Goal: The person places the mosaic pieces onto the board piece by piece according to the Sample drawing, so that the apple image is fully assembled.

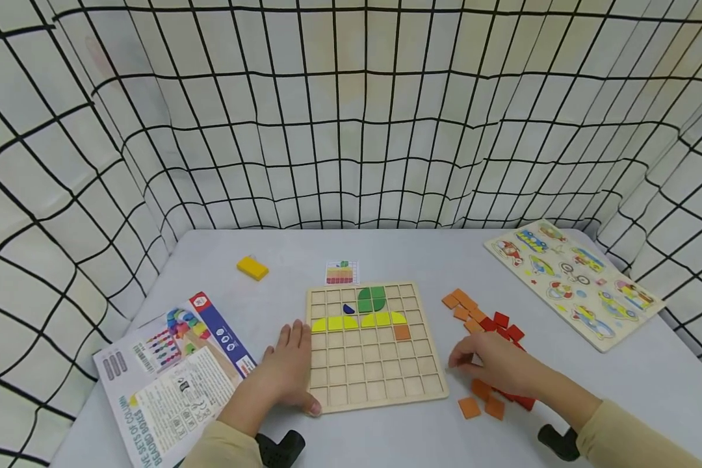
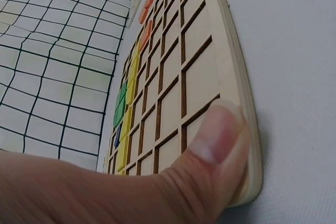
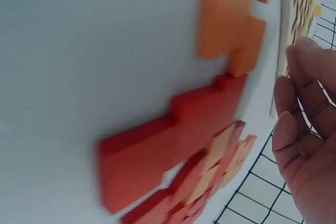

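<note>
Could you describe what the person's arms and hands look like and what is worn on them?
Both hands, the left hand and the right hand, are bare, with no gloves or rings visible. Each forearm wears a pale yellow-beige long sleeve. A black mount sits below the left wrist and another by the right wrist.

Soft, even light fills the room, bright and without glare; shadows under the hands are faint. The head view is sharp but bows outward at its edges, bending the grid backdrop [image 1: 351, 117] from nine to three o'clock. The right wrist view smears the red tiles [image 3: 168, 145]; the left thumb [image 2: 210, 150] looms softly blurred.
</note>
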A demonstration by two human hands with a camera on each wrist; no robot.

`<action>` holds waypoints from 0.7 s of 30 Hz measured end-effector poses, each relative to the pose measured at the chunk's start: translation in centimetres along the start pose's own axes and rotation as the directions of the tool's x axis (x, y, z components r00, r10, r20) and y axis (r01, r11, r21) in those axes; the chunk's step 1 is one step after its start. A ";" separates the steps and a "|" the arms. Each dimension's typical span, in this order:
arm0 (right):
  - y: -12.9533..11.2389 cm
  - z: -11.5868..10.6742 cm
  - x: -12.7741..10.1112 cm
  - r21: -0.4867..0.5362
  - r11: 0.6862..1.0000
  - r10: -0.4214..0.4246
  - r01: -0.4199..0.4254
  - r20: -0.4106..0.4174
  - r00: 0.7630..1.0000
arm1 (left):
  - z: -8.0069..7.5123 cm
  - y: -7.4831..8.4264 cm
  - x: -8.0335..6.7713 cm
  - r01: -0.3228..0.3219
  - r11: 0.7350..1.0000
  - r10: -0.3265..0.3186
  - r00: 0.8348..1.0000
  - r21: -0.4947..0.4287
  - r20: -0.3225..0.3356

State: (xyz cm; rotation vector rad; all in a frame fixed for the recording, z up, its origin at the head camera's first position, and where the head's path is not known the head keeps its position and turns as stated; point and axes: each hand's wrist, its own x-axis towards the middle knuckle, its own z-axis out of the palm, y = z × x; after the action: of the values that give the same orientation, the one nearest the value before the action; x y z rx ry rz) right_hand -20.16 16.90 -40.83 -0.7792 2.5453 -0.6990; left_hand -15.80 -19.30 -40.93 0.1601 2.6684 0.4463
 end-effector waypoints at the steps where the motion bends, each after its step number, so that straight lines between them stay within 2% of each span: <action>1: 0.2 0.1 -0.6 0.013 1.000 -0.010 0.010 0.010 1.000 | 0.0 0.0 0.0 -0.001 1.000 0.001 1.000 -0.001 -0.003; 4: 0.8 0.7 -2.1 0.021 0.999 -0.037 0.037 0.032 0.999 | -0.1 0.0 0.0 -0.004 1.000 0.004 1.000 0.000 -0.009; 6: 1.0 1.2 -2.9 -0.014 0.998 -0.063 0.064 0.034 0.997 | -0.1 0.0 0.0 -0.003 1.000 0.003 1.000 -0.002 -0.009; 10: 0.9 2.1 -3.6 -0.124 0.986 -0.109 0.108 -0.005 0.994 | -0.2 0.0 0.0 0.004 1.000 -0.004 1.000 -0.002 -0.003; 13: 0.6 2.5 -3.8 -0.156 0.979 -0.135 0.128 -0.034 0.990 | -0.2 0.0 0.0 0.006 1.000 -0.006 1.000 -0.004 -0.002; 21: -0.1 1.9 -3.4 0.015 0.994 -0.105 0.105 0.008 0.994 | 0.0 -0.1 0.1 -0.003 1.000 0.003 1.000 0.002 0.001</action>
State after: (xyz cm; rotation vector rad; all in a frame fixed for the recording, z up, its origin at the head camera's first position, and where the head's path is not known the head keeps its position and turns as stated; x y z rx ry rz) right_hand -16.56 18.21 -41.55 -0.9144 2.5030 -0.7451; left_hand -15.90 -19.35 -40.99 0.1648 2.6680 0.4441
